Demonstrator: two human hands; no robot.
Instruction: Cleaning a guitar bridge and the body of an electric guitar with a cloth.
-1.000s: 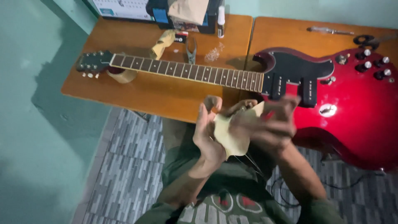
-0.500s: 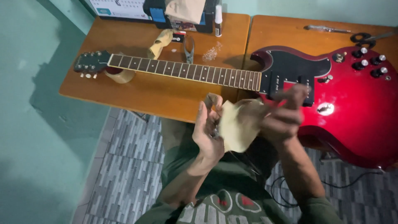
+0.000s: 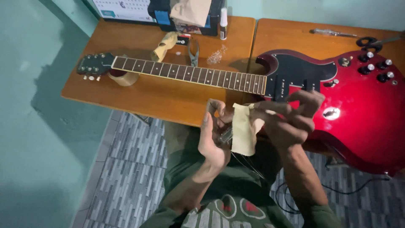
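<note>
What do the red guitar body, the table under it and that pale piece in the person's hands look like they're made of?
The guitar body looks like wood under glossy red lacquer: it mirrors the light. The table seems to be wood or wood-look laminate, smooth orange-brown, with faint sheen. The pale piece, pinched by the right hand, looks like soft cloth or paper: it folds limply.

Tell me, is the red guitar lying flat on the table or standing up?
Lying flat: the red guitar rests face up on the wooden table, its neck propped on a tape roll.

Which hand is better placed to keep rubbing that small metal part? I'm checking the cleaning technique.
Probably the right hand: it pinches the pale cloth against the small metal part, which the left hand grips.
</note>
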